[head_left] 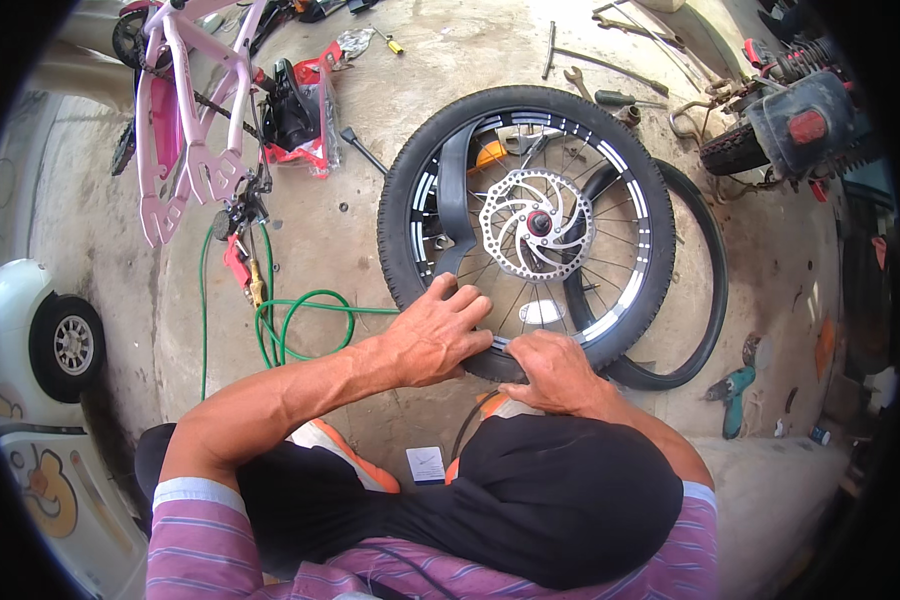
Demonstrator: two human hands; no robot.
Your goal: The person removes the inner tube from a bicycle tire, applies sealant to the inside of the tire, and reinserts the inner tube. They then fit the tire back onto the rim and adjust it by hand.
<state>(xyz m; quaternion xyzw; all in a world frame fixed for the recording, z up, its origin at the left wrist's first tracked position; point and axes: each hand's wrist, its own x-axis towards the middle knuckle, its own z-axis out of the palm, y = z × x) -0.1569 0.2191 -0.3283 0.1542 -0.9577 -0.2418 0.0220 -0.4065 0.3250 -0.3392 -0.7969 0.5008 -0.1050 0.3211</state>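
A bicycle wheel lies flat on the floor in front of me, its black tyre (406, 150) around a black and white rim (625, 290). A drilled brake disc (505, 245) sits at its hub. A flat black inner tube (457, 180) hangs out of the tyre across the left spokes and runs down to my left hand (438, 332). That hand is curled over the near left of the tyre, fingertips beside the tube. My right hand (553, 372) is closed on the tyre's near edge, just right of it. Its fingertips are partly hidden.
Another black ring (715, 270), a tyre or tube, lies partly under the wheel. Left are a pink bike frame (175, 110) and a green air hose (320, 300). Wrenches (576, 82) and a screwdriver (620, 98) lie beyond; a teal power drill (733, 395) is at right.
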